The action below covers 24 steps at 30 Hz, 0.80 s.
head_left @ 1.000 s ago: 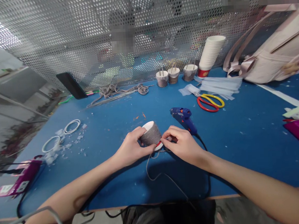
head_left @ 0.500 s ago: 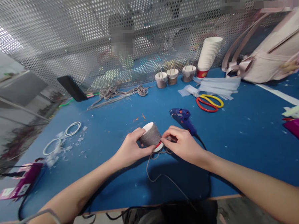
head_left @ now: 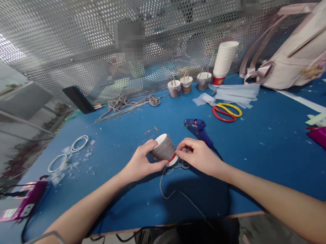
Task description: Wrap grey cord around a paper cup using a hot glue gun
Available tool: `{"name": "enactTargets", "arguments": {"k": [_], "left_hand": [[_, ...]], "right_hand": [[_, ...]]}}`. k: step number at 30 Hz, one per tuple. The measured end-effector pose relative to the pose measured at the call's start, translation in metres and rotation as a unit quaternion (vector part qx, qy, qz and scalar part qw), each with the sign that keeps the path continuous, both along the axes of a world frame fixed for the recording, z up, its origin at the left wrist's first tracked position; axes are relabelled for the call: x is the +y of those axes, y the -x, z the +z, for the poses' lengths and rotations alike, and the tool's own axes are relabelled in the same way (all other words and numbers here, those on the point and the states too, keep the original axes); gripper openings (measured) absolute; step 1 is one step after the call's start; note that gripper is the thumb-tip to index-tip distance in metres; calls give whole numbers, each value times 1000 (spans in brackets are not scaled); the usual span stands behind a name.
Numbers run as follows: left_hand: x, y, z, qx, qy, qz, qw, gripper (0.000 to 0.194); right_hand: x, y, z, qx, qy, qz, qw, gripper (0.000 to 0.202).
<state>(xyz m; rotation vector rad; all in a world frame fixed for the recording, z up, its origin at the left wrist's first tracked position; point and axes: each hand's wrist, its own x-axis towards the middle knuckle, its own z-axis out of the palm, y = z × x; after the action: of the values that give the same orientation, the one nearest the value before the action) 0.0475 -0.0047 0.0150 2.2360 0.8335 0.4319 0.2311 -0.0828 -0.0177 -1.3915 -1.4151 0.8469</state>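
Observation:
A paper cup (head_left: 165, 148), wound with grey cord over most of its side, lies tilted with its white mouth toward the upper left; a red and white band shows at its base. My left hand (head_left: 143, 158) grips it, thumb near the base. At the lower right of the cup, my right hand (head_left: 196, 153) pinches with thumb and forefinger, apparently on the grey cord (head_left: 167, 197), whose loose length trails over the table toward me. Just beyond my right hand lies a blue glue gun (head_left: 198, 129).
Red-and-yellow scissors (head_left: 225, 113), clear strips (head_left: 236, 93), stacked paper cups (head_left: 225, 62) and several wrapped cups (head_left: 186, 85) stand or lie toward the perforated metal screen (head_left: 94, 63). Cord bundles (head_left: 126, 103), a phone (head_left: 78, 100) and white rings (head_left: 80, 143) are leftward. A bag (head_left: 288, 61) sits right.
The view has shifted slightly. Both hands keep nearly the same hold on the cup, and a little more of its red band shows.

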Motion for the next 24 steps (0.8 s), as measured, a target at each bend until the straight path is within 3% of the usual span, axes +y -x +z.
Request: {"name": "enactTargets", "arguments": {"k": [8, 14, 20, 24], "left_hand": [[10, 6, -3, -43, 60, -20, 997, 30], [13, 7, -19, -110, 138, 9, 984, 45], [18, 7, -26, -144, 136, 12, 980, 34], [18, 4, -20, -110, 126, 24, 986, 30]], "right_hand": [[1, -2, 3, 34, 36, 5, 999, 8], [2, -1, 1, 107, 87, 30, 990, 8], [5, -3, -7, 126, 88, 25, 988, 14], [5, -4, -8, 71, 19, -1, 997, 12]]}}
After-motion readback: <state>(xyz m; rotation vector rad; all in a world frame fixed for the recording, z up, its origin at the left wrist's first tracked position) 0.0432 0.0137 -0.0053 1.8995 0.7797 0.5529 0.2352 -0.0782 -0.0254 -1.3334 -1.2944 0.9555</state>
